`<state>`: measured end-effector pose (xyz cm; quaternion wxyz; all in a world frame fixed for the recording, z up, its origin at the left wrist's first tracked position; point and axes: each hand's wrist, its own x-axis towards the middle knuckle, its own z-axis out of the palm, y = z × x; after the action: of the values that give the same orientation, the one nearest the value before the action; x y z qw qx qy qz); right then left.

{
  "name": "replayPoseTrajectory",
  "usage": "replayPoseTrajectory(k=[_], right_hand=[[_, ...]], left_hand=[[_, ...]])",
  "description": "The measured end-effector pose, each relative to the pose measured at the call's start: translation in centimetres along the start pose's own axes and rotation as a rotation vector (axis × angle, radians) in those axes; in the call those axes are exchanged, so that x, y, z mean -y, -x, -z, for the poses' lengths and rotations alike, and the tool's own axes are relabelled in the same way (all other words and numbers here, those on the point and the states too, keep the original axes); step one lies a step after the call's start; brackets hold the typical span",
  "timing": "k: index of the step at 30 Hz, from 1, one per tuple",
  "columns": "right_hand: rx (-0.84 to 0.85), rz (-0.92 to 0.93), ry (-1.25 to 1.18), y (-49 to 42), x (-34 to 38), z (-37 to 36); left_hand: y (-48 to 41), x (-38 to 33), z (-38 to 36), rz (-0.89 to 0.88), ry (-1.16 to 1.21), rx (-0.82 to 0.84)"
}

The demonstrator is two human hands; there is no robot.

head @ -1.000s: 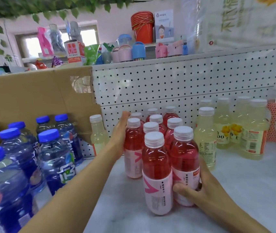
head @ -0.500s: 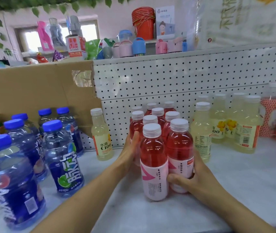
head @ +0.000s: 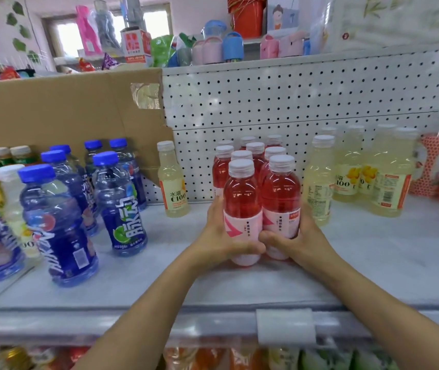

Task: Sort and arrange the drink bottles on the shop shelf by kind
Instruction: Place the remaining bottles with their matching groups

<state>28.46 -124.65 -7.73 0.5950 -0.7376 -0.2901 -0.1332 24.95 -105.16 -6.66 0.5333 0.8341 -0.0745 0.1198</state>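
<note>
Several red drink bottles [head: 242, 193] with white caps and pink labels stand packed in rows at the middle of the grey shelf [head: 373, 263]. My left hand [head: 221, 236] cups the front left red bottle from its left side and base. My right hand [head: 297, 239] wraps the front right red bottle [head: 281, 193] from its right side. Both thumbs meet under the two front bottles. One pale yellow bottle [head: 173, 182] stands alone to the left. Several pale yellow bottles [head: 357, 172] stand to the right. Blue bottles [head: 118, 204] with blue caps fill the left.
A white pegboard [head: 293, 102] backs the shelf, with a cardboard sheet [head: 53, 116] leaning at the back left. Red patterned bottles [head: 437, 166] stand at the far right. A white price tag [head: 285, 327] hangs on the shelf's front rail. More drinks sit on the shelf below.
My left hand has come forward from the back of the red cluster to the front left bottle. Both hands now press the two front bottles together. The view has pulled back.
</note>
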Motion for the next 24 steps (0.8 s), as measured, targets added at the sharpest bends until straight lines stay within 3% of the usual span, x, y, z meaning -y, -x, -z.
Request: replayPoseTrajectory(k=[4,7,10,15,19,24], right_hand=[[0.019,-0.132,-0.065,0.6,0.5,0.3],[0.006,-0.142,-0.007,1.2,1.5,1.0],[-0.031,-0.099,-0.026,1.5,2.6,1.1],[-0.168,0.019,0.024,-0.6,5.5,0.1],[-0.220,0.215,0.355,-3.9,8.0,0.3],[-0.170,0.166,0.484,-4.5,7.5,-0.5]], left_hand=[[3.2,-1.2,0.6,0.056,0.050,-0.022],[7.6,-1.3,1.7,0.079,-0.261,-0.091],[10.5,-0.8,4.2,0.096,-0.508,-0.038],[8.0,-2.1,7.7,0.102,-0.332,-0.141],[0.2,-3.4,9.4,0.046,-0.136,-0.307],[-8.9,-2.1,10.6,0.124,0.073,-0.639]])
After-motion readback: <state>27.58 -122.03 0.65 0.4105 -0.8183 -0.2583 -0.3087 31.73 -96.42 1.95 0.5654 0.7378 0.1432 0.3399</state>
